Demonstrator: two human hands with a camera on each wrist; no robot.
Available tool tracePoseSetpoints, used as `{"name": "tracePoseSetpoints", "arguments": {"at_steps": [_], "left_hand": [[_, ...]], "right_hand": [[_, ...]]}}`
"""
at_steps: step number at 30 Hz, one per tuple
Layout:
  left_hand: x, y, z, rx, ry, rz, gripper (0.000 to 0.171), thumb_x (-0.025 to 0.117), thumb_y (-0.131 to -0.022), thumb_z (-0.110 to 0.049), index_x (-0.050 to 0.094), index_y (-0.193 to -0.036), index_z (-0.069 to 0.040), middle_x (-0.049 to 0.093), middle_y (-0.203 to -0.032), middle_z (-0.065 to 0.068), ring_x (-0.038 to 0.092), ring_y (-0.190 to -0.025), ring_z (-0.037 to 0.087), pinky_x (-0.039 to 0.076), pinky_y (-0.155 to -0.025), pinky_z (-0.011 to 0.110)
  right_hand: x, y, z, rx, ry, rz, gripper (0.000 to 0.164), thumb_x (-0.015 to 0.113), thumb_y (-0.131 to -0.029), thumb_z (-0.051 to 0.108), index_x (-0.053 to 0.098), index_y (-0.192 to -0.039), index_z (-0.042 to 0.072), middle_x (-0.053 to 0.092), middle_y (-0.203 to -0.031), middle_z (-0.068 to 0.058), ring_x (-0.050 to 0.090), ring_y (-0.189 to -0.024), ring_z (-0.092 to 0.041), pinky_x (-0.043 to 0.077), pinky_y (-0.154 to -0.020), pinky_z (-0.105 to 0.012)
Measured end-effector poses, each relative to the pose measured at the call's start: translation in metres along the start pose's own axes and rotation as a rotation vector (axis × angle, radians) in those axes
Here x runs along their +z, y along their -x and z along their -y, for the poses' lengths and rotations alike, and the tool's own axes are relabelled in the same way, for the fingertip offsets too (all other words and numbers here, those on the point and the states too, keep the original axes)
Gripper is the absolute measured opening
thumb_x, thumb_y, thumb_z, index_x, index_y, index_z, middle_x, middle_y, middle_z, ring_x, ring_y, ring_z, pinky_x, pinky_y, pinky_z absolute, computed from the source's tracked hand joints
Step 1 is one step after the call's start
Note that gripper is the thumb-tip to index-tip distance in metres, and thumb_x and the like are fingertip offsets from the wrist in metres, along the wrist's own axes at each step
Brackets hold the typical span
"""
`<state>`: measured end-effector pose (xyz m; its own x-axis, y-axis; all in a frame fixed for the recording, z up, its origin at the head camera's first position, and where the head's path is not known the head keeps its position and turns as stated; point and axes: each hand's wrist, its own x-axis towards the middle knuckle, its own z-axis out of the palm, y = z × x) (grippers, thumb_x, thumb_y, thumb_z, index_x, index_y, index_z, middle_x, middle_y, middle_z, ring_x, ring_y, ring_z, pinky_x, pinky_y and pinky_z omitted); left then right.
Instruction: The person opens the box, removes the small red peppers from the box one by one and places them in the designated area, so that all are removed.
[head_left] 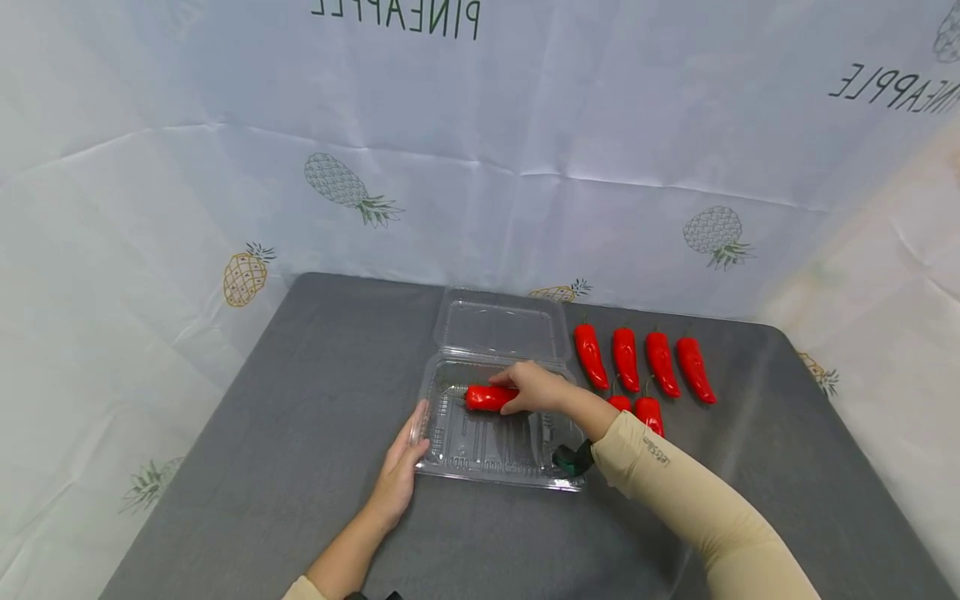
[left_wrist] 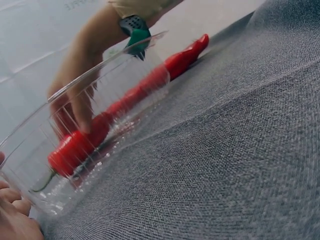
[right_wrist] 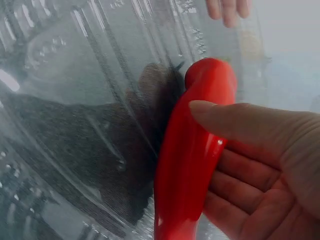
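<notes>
My right hand [head_left: 532, 387] grips a glossy red chili pepper [right_wrist: 192, 145], thumb on one side and fingers on the other. The pepper lies crosswise low inside a clear plastic container [head_left: 495, 479], its green stem [left_wrist: 45, 181] toward the left wall. My left hand [head_left: 397, 467] holds the container's left edge, thumb at the rim near the front corner. Through the plastic, the left fingertips [right_wrist: 228, 11] show in the right wrist view. Behind the tray part, the container's lid [head_left: 502, 327] is folded back flat.
A row of several red peppers [head_left: 626, 358] lies right of the container at the back. Two more, including a nearer pepper [head_left: 649, 414], are partly hidden by my right forearm. The grey table [head_left: 330, 375] ends at a white curtain [head_left: 480, 217] printed with pineapples.
</notes>
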<state>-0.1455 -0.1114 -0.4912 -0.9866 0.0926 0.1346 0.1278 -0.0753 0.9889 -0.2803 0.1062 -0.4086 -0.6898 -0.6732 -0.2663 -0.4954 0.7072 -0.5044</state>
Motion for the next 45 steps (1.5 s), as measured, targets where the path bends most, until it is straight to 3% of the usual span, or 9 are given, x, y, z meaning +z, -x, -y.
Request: {"name": "tracePoseSetpoints", "arguments": {"at_steps": [2, 6, 9, 12, 19, 29, 35, 42, 45], "left_hand": [[0.0, 0.0, 0.0, 0.0, 0.001, -0.005, 0.054, 0.033, -0.096, -0.005, 0.018, -0.146, 0.004, 0.016, -0.153, 0.023, 0.017, -0.139, 0.014, 0.019, -0.102, 0.002], [0.0, -0.001, -0.001, 0.008, 0.003, -0.012, 0.054, 0.033, -0.095, -0.005, 0.018, -0.146, 0.006, 0.016, -0.153, 0.024, 0.022, -0.132, -0.01, 0.019, -0.102, 0.001], [0.0, -0.001, -0.001, 0.012, 0.008, -0.012, 0.054, 0.034, -0.095, -0.005, 0.017, -0.145, 0.007, 0.015, -0.153, 0.025, 0.024, -0.126, -0.018, 0.019, -0.102, 0.001], [-0.001, -0.001, -0.001, 0.009, 0.012, -0.006, 0.054, 0.033, -0.095, -0.005, 0.016, -0.145, 0.007, 0.014, -0.153, 0.024, 0.023, -0.127, -0.018, 0.019, -0.102, 0.001], [0.001, -0.002, -0.001, 0.003, 0.007, -0.006, 0.054, 0.033, -0.095, -0.005, 0.018, -0.146, 0.006, 0.015, -0.154, 0.023, 0.013, -0.14, 0.022, 0.018, -0.103, 0.001], [0.001, -0.001, 0.0, 0.004, 0.009, -0.007, 0.054, 0.034, -0.095, -0.005, 0.017, -0.146, 0.006, 0.015, -0.153, 0.023, 0.023, -0.128, -0.016, 0.019, -0.102, 0.001], [0.001, 0.0, 0.0, 0.011, 0.012, -0.013, 0.054, 0.034, -0.095, -0.005, 0.018, -0.146, 0.006, 0.015, -0.153, 0.024, 0.024, -0.127, -0.018, 0.019, -0.102, 0.001], [0.001, 0.001, 0.0, 0.011, 0.006, -0.01, 0.055, 0.034, -0.095, -0.006, 0.017, -0.146, 0.006, 0.014, -0.153, 0.024, 0.022, -0.128, -0.016, 0.019, -0.102, 0.001], [0.001, 0.001, 0.0, 0.006, 0.001, -0.009, 0.054, 0.034, -0.096, -0.007, 0.017, -0.146, 0.006, 0.014, -0.154, 0.023, 0.02, -0.133, -0.008, 0.018, -0.103, 0.001]], "right_hand": [[0.002, -0.002, -0.001, 0.008, 0.001, 0.006, 0.048, 0.073, -0.078, 0.009, 0.059, -0.122, -0.002, 0.063, -0.122, -0.014, 0.058, -0.114, -0.025, 0.049, -0.095, -0.037], [0.004, -0.003, -0.001, 0.013, -0.001, 0.005, 0.045, 0.074, -0.077, 0.009, 0.062, -0.119, -0.001, 0.065, -0.119, -0.013, 0.06, -0.111, -0.024, 0.05, -0.092, -0.036], [0.005, -0.003, 0.0, 0.009, 0.005, 0.0, 0.045, 0.074, -0.077, 0.01, 0.063, -0.118, 0.0, 0.066, -0.117, -0.012, 0.061, -0.109, -0.023, 0.051, -0.091, -0.035], [0.006, -0.004, 0.001, 0.01, 0.017, 0.004, 0.045, 0.075, -0.076, 0.01, 0.063, -0.118, -0.001, 0.066, -0.117, -0.012, 0.061, -0.107, -0.022, 0.051, -0.09, -0.034], [0.007, -0.006, 0.006, 0.02, 0.038, 0.012, 0.044, 0.075, -0.075, 0.009, 0.064, -0.117, -0.001, 0.067, -0.113, -0.01, 0.062, -0.098, -0.015, 0.051, -0.087, -0.03], [0.004, -0.003, 0.012, -0.011, 0.06, 0.006, 0.044, 0.072, -0.08, 0.016, 0.061, -0.12, 0.001, 0.065, -0.115, -0.009, 0.059, -0.096, -0.016, 0.05, -0.084, -0.031], [-0.004, 0.009, 0.021, -0.051, 0.069, -0.062, 0.047, 0.074, -0.078, 0.024, 0.063, -0.119, 0.005, 0.065, -0.115, -0.009, 0.057, -0.096, -0.017, 0.047, -0.078, -0.028], [-0.014, 0.029, 0.018, -0.049, -0.112, -0.149, 0.055, 0.073, -0.078, 0.031, 0.059, -0.127, 0.011, 0.064, -0.116, -0.007, 0.056, -0.09, -0.016, 0.049, -0.065, -0.022], [-0.017, 0.04, 0.014, -0.005, -0.212, -0.187, 0.056, 0.073, -0.079, 0.031, 0.057, -0.13, 0.013, 0.066, -0.112, -0.007, 0.056, -0.084, -0.015, 0.051, -0.062, -0.024]]}}
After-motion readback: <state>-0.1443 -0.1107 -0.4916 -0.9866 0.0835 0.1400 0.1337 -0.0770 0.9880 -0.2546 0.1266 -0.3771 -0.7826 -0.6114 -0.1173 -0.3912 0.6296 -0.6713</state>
